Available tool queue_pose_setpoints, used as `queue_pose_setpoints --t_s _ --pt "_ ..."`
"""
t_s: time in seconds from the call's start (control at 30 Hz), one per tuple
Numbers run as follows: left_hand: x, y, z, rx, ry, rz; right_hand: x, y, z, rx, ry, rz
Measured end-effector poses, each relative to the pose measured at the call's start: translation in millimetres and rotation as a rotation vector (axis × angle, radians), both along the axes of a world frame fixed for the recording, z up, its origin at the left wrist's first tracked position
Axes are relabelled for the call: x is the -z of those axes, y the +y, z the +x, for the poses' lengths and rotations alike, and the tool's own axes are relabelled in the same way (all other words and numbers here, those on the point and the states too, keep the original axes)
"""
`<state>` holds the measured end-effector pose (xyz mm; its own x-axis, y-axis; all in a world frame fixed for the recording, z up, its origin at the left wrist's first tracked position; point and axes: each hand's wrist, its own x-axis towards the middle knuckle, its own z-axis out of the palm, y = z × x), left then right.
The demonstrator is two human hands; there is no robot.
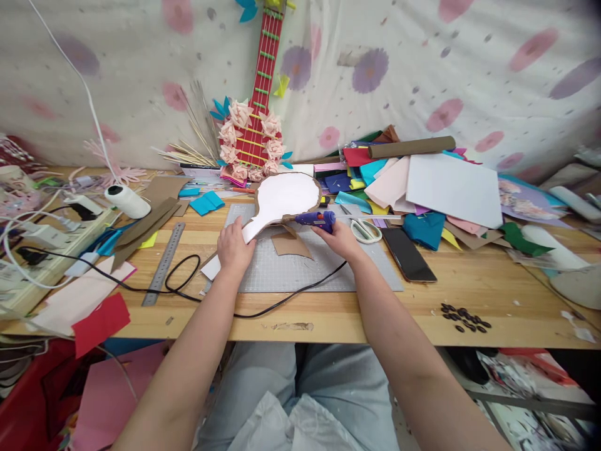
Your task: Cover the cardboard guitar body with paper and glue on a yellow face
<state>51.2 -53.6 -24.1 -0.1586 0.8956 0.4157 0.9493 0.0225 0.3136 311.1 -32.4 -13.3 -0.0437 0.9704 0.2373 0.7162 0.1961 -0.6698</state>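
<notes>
Just beyond the left hand [236, 244], which grips its narrow end, the white-faced paddle-shaped cutout [288, 195] is best held steady so the right hand [337, 238], wrapped around the blue hot-glue gun [315, 219], can run evenly along its near side.

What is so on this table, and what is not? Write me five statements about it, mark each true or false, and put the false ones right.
1. The right hand holds a blue glue gun. True.
2. The left hand also holds the glue gun. False: it holds the narrow end of the white card shape.
3. A metal ruler lies to the left of the cutting mat. True.
4. The black phone lies to the left of the ruler. False: it lies far to the ruler's right.
5. A red guitar with pink flowers stands behind the card shape. True.
</notes>
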Motion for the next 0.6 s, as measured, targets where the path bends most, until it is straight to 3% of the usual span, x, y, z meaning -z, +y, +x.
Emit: queue_pose_setpoints --t_s 0.3,0.47,0.6 --pt "-1.3 -1 0 -0.002 -0.008 -0.005 -0.6 1 6 0.001 0.066 -0.007" --pt "-2.3 -1 -2 -0.017 -0.015 -0.014 -2.9 2 21 0.012 0.363 -0.071" --pt "-3.5 -2 -3 -0.022 -0.008 -0.002 -1.6 8 37 0.013 0.662 0.053"
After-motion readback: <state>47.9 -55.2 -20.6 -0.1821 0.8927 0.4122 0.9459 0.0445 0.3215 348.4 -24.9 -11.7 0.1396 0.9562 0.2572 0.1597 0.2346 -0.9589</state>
